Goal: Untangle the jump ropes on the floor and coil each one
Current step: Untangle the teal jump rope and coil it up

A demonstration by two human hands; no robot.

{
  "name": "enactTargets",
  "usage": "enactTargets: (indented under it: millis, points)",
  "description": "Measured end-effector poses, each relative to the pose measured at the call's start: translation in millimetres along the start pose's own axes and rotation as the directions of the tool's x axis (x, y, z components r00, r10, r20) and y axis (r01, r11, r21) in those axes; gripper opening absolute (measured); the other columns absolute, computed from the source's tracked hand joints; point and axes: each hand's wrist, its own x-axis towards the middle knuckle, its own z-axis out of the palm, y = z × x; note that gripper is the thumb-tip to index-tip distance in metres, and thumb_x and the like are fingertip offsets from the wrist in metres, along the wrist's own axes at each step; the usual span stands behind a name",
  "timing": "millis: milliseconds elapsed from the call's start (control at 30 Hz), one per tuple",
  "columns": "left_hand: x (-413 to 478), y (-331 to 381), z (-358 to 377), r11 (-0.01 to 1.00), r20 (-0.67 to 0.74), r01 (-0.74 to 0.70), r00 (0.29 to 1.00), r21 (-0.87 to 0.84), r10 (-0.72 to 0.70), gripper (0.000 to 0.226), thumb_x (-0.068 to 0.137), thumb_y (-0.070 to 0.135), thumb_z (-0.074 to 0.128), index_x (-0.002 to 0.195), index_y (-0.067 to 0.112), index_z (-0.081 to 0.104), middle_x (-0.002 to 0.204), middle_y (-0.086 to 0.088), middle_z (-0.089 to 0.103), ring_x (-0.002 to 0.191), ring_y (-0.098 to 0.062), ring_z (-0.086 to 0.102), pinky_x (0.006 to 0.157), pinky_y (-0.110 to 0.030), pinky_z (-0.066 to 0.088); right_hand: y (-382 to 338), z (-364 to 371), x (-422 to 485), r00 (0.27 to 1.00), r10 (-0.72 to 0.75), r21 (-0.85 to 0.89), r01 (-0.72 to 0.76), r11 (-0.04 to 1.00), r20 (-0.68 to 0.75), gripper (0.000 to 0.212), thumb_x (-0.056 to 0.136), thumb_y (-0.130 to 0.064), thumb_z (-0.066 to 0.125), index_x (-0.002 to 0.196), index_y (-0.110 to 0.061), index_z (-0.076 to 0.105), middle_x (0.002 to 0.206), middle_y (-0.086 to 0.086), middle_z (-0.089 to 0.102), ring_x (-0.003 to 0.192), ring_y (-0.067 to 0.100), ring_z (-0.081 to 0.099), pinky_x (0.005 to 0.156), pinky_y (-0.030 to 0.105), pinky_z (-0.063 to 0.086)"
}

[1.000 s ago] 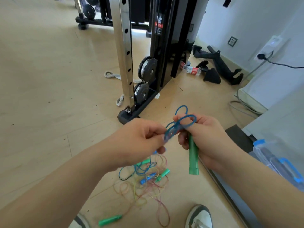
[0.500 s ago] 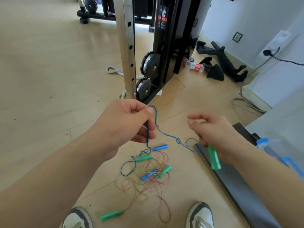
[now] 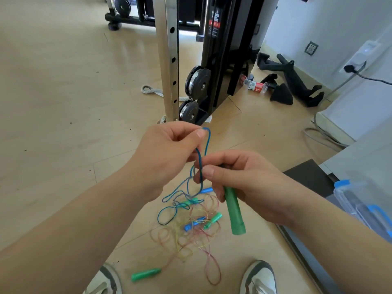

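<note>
Jump ropes are lying in a loose heap (image 3: 191, 236) of thin pink, yellow and blue cords on the pale wooden floor (image 3: 63, 134), just ahead of my grey-and-white shoes (image 3: 257, 279). Short blue plastic handles (image 3: 192, 225) are poking out of it, and one small green plastic handle (image 3: 146, 274) is lying apart near my left shoe.

In the head view I am holding one thin blue braided cord (image 3: 207, 143) up above the heap. My left hand (image 3: 167, 158) is pinching the top bend of that cord between thumb and forefinger, with the other fingers curled in. My right hand (image 3: 244, 183) is sitting lower, just beside it. Its fingers are wrapping round a long green plastic grip (image 3: 233, 211) that is pointing down, while its thumb and forefinger are nipping the blue cord too. I cannot tell whether this cord is running into that grip, because my fingers are hiding the joint.

Below my hands the cord is trailing in slack loops into the heap. I am judging it light, limp and rather slick, so it is likely to slip through a loose pinch and to snag where it is crossing the other cords. I am reckoning the stiff handles are the sure holds. That means one hand on a handle and the other on the cord close to a crossing, easing it through rather than yanking a knot tight.
</note>
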Motion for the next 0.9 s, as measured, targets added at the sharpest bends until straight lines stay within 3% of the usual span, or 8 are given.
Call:
enactTargets:
  millis: [133, 233, 300, 400, 567, 633, 733, 900]
  points:
    - [-4.8, -0.4, 4.6, 0.98, 0.008, 0.172, 0.985, -0.103, -0.172, 0.033, 0.103, 0.033, 0.058, 0.1, 0.004, 0.074, 0.098, -0.02, 0.074, 0.08, -0.021, 0.072, 0.081, -0.037, 0.064, 5.2, 4.3, 6.0, 0.99, 0.014, 0.061, -0.006, 0.998, -0.143, 0.009, 0.098, -0.009, 0.065, 0.094, -0.003, 0.07, 0.087, 0.014, 0.073, 0.065, 0.018, 0.058, 0.063, 0.03, 0.051]
    - [-10.2, -3.6, 8.0, 0.986, -0.162, 0.022, 0.987, 0.163, 0.005, 0.017, 0.095, 0.007, 0.06, 0.096, 0.016, 0.074, 0.091, -0.007, 0.073, 0.083, -0.009, 0.069, 0.084, -0.022, 0.059, -0.6, -4.8, 10.1, 0.965, -0.018, 0.187, 0.069, 0.98, -0.261, 0.015, 0.101, -0.01, 0.06, 0.1, 0.004, 0.067, 0.088, 0.013, 0.072, 0.07, 0.02, 0.063, 0.066, 0.03, 0.057]
    - [-13.3, -8.4, 11.3, 0.958, 0.053, -0.053, 0.998, 0.281, 0.04, 0.043, 0.084, -0.017, 0.046, 0.1, 0.015, 0.07, 0.089, 0.004, 0.072, 0.079, 0.003, 0.066, 0.07, -0.007, 0.049, -5.3, -8.1, 9.8, 0.964, -0.042, 0.266, 0.114, 0.957, -0.262, 0.016, 0.101, -0.009, 0.058, 0.102, 0.005, 0.065, 0.088, 0.013, 0.072, 0.071, 0.021, 0.065, 0.07, 0.031, 0.06]
    - [-20.2, -13.5, 16.3, 0.949, 0.491, -0.039, 0.862, 0.312, -0.126, 0.025, 0.081, -0.01, 0.048, 0.097, 0.006, 0.059, 0.085, 0.002, 0.06, 0.079, -0.007, 0.06, 0.071, -0.023, 0.046, -9.7, -10.1, 8.4, 0.965, -0.06, 0.286, 0.134, 0.949, -0.254, 0.018, 0.101, -0.01, 0.056, 0.102, 0.006, 0.064, 0.084, 0.012, 0.07, 0.069, 0.018, 0.065, 0.071, 0.03, 0.061]
    - [-10.8, -30.4, 1.1, 0.478, 0.476, -0.269, 0.787, 0.836, -0.391, 0.016, 0.096, 0.024, 0.056, 0.101, 0.026, 0.071, 0.102, 0.008, 0.072, 0.101, -0.014, 0.068, 0.092, -0.034, 0.056, -9.0, -40.1, 7.6, 0.832, -0.028, 0.176, 0.151, 0.973, -0.555, 0.015, 0.101, -0.011, 0.062, 0.089, -0.004, 0.067, 0.087, 0.012, 0.073, 0.063, 0.015, 0.06, 0.059, 0.029, 0.052]
    - [-6.0, -28.8, -1.9, 0.62, 0.39, -0.123, 0.865, 0.775, -0.316, 0.018, 0.101, 0.022, 0.053, 0.096, 0.023, 0.071, 0.09, 0.002, 0.077, 0.09, -0.021, 0.073, 0.087, -0.039, 0.06, 1.0, -52.2, 6.8, 0.771, -0.047, -0.094, -0.017, 0.995, -0.635, 0.01, 0.097, -0.014, 0.068, 0.092, -0.007, 0.074, 0.088, 0.012, 0.076, 0.064, 0.013, 0.064, 0.059, 0.029, 0.051]
    - [-3.4, -10.2, 1.9, 0.934, 0.202, 0.136, 0.956, 0.33, -0.211, 0.02, 0.106, 0.016, 0.054, 0.099, 0.013, 0.072, 0.084, -0.008, 0.079, 0.08, -0.026, 0.078, 0.078, -0.039, 0.065, 13.9, -49.0, 5.6, 0.843, -0.031, -0.312, -0.165, 0.936, -0.536, 0.014, 0.094, -0.01, 0.068, 0.102, -0.017, 0.077, 0.091, 0.006, 0.078, 0.066, 0.008, 0.068, 0.06, 0.021, 0.049]
    - [-7.6, 11.8, 15.9, 0.938, 0.189, 0.258, 0.958, -0.232, -0.217, 0.019, 0.107, 0.015, 0.053, 0.11, 0.002, 0.067, 0.095, -0.017, 0.079, 0.08, -0.028, 0.079, 0.07, -0.032, 0.066, 14.7, -18.9, 2.3, 0.992, 0.055, -0.247, -0.083, 0.966, -0.118, 0.045, 0.089, 0.015, 0.052, 0.107, -0.02, 0.076, 0.095, -0.004, 0.079, 0.071, 0.011, 0.067, 0.064, 0.026, 0.048]
